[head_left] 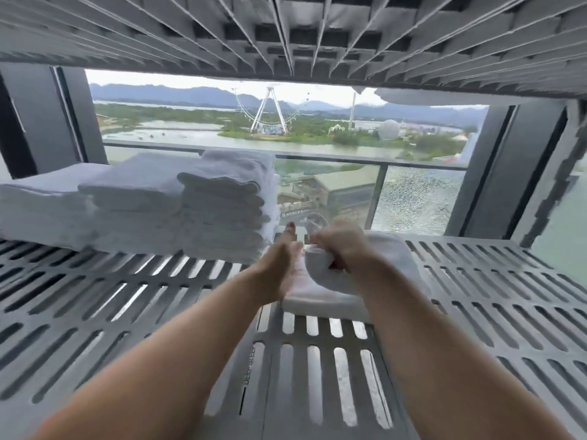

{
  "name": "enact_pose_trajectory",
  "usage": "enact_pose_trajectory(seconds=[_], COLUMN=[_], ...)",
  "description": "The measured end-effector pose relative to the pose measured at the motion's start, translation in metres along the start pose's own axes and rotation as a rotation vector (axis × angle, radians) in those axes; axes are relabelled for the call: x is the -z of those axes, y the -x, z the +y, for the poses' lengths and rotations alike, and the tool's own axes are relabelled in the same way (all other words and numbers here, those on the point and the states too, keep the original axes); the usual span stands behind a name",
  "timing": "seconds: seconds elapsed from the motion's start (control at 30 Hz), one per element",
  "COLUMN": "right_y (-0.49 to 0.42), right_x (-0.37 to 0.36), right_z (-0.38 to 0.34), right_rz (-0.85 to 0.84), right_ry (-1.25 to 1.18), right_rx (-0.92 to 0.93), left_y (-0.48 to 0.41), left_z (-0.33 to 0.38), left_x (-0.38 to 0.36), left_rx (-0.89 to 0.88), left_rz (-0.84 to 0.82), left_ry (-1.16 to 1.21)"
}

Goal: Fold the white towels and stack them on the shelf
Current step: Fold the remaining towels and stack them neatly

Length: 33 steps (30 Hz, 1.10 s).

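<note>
Head view: white towel stacks (190, 204) already stand on the shelf (476, 274), at left. The right hand (343, 246) curls its fingers around one more folded towel (394, 250) lying beside them; the left hand (279, 262) rests against it, fingers straight. Whether more towels remain is not visible.

Grey slotted shelf (127, 296): long slots in regular rows, surface made of panels joined side by side. Left rear holds three stacks of folded white towels, set in a row and touching. The tallest stack (228, 204) stands nearest the centre. The middle stack (136, 198) is lower. The far-left stack (41, 208) is lowest and runs to the frame edge. Just right of the tallest stack, one white towel (320, 295) lies on the shelf, its upper layer curled up off the flat part.
</note>
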State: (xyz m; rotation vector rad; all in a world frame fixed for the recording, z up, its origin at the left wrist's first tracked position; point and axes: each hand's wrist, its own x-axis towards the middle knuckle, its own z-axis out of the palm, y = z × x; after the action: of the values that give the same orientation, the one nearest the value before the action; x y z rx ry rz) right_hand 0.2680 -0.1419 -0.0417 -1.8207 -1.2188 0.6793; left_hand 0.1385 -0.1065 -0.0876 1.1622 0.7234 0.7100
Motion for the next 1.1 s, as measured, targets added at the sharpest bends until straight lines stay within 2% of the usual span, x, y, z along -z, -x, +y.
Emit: enact_pose_trajectory(seconds=[0.1, 0.27, 0.37, 0.5, 0.67, 0.8, 0.9, 0.97, 1.03, 1.1], right_y=[-0.004, -0.001, 0.006, 0.014, 0.02, 0.027, 0.036, 0.042, 0.05, 0.059], right_x=[-0.021, -0.04, -0.047, -0.045, -0.048, -0.049, -0.048, -0.046, -0.041, -0.036], right_z=[-0.003, 0.0, -0.002, 0.004, 0.022, 0.025, 0.03, 0.034, 0.037, 0.039], right_rz=[0.068, 0.156, 0.201, 0.238, 0.146, 0.037, 0.045, 0.057, 0.083, 0.091], right_ry=[0.079, 0.23, 0.182, 0.135, 0.332, 0.426, 0.484, 0.515, 0.434, 0.389], right_rx=[0.035, 0.021, -0.027, 0.117, 0.261, 0.37, 0.418, 0.476, 0.497, 0.519], left_y=[0.001, 0.011, 0.014, 0.012, 0.004, -0.012, -0.025, -0.036, -0.046, -0.055], left_z=[0.0, 0.005, 0.011, 0.022, 0.039, 0.048, 0.052, 0.051, 0.05, 0.046], left_x=[0.01, 0.026, 0.03, 0.03, 0.027, 0.025, 0.018, 0.014, 0.01, 0.005], left_rx=[-0.022, -0.067, -0.103, -0.03, 0.012, -0.215, -0.298, -0.398, -0.496, -0.467], left_rz=[0.055, 0.099, 0.144, 0.131, 0.148, 0.203, 0.129, 0.149, 0.2, 0.119], left_ry=[0.136, -0.044, -0.027, -0.158, -0.362, -0.553, -0.609, -0.75, -0.89, -0.956])
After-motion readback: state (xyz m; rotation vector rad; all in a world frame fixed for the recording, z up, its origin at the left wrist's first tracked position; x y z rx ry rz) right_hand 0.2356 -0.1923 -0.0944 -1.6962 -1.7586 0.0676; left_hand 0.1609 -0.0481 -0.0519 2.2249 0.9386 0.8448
